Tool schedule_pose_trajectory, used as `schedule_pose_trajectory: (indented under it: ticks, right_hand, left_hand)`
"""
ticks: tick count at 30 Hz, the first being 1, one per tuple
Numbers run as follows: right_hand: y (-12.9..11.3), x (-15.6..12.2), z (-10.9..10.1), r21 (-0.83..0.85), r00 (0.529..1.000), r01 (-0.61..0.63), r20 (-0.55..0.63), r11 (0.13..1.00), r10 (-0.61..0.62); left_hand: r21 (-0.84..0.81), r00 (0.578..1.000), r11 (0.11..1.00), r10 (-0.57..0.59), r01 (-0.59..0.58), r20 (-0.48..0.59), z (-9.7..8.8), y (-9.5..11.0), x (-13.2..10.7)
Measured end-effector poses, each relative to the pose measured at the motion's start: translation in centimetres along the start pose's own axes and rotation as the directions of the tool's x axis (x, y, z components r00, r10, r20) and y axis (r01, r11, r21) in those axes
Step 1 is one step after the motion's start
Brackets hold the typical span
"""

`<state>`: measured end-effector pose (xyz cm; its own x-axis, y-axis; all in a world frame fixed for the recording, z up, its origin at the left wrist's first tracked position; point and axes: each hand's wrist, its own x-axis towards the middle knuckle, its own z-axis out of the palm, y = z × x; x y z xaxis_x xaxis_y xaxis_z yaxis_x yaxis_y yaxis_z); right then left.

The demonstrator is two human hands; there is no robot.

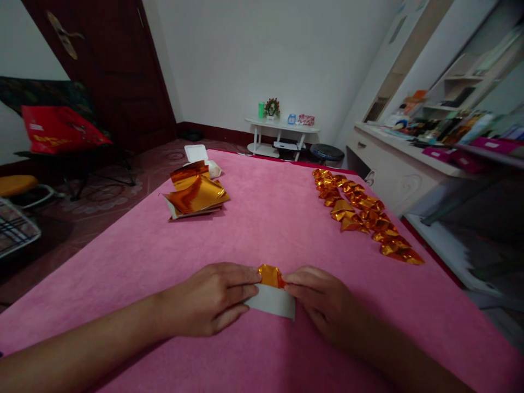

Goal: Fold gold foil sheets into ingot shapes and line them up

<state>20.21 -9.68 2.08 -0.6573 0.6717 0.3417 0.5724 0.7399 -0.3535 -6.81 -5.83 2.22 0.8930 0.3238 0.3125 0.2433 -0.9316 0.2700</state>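
A partly folded sheet of gold foil paper (273, 301) lies on the pink cloth in front of me, its pale backing toward me and a gold folded strip along the far edge. My left hand (216, 297) presses the left end of the fold, fingers together. At the right end, my right hand (321, 297) pinches the fold between thumb and fingers. Farther left is a loose stack of gold foil sheets (198, 197). On the right, several folded gold foil pieces (354, 204) sit in two rows.
The pink-covered surface (262, 218) spreads around my hands. A white container (196, 153) stands behind the foil stack. Beyond are a small white table (282, 125), a dark round stool (326, 153), a cluttered dresser (393, 158) at right, and a chair with a red bag (61, 128) at left.
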Motion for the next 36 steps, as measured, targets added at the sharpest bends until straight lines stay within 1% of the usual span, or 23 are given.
schedule_pose_trajectory:
  ticks: [4,7,10,13,15,17,20,23,25,27,29,32,34,36]
  right_hand:
    - [0.3,0.4,-0.3,0.060,0.999,0.013,0.033,0.998,-0.015]
    - [0.0,0.8,-0.5,0.060,0.996,-0.035,0.088,0.998,0.029]
    - [-0.3,1.2,-0.5,0.057,0.987,-0.077,0.146,0.995,0.068]
    - [-0.2,1.5,-0.7,0.101,0.986,-0.069,0.156,0.992,0.053]
    - [-0.1,1.6,-0.8,0.134,0.987,-0.073,0.155,0.988,0.052]
    - [-0.1,1.6,-1.0,0.145,0.987,-0.087,0.148,0.986,0.065]
    - [-0.3,1.5,-0.9,0.131,0.988,-0.111,0.125,0.985,0.095]
    - [-0.4,1.4,-0.5,0.148,0.987,-0.146,0.092,0.978,0.133]
    - [-0.3,1.5,-0.1,0.180,0.983,-0.178,0.075,0.967,0.166]
    - [-0.1,1.6,0.3,0.215,0.977,-0.212,0.062,0.953,0.203]
    - [0.0,1.7,0.6,0.248,0.967,-0.254,0.053,0.935,0.248]
    - [0.2,2.0,0.9,0.295,0.943,-0.329,0.056,0.897,0.328]
    - [0.4,2.3,1.0,0.325,0.925,-0.375,0.075,0.868,0.372]
    - [0.6,2.5,1.1,0.346,0.907,-0.419,0.107,0.840,0.408]
  left_hand:
    - [0.101,0.999,0.995,-0.010,0.007,0.033,-0.1,-0.2,0.3]
    - [0.159,0.998,0.987,-0.004,-0.007,0.068,-0.3,-0.2,0.7]
    - [0.171,0.998,0.985,-0.032,0.021,0.062,-0.1,0.7,1.1]
    - [0.176,0.997,0.982,-0.075,0.067,0.034,0.5,2.0,1.3]
    - [0.208,0.997,0.975,-0.077,0.072,0.017,1.0,2.4,1.5]
    - [0.257,0.999,0.966,-0.044,0.043,-0.004,1.1,2.0,1.7]
    - [0.323,0.999,0.946,0.039,-0.042,0.017,0.8,0.4,2.2]
    - [0.356,0.997,0.932,0.071,-0.072,0.017,0.3,-1.1,2.5]
    - [0.328,0.996,0.941,0.089,-0.080,-0.015,0.2,-1.0,2.5]
    - [0.254,0.995,0.964,0.088,-0.074,-0.044,0.5,-0.3,2.4]
    - [0.159,0.999,0.987,0.039,-0.034,-0.033,0.8,0.8,2.2]
    - [0.061,0.996,0.995,-0.085,0.084,0.012,1.4,2.0,2.1]
    - [0.052,0.990,0.989,-0.142,0.141,0.019,1.8,2.3,2.1]
    - [0.073,0.988,0.985,-0.156,0.155,0.006,2.1,2.4,2.3]
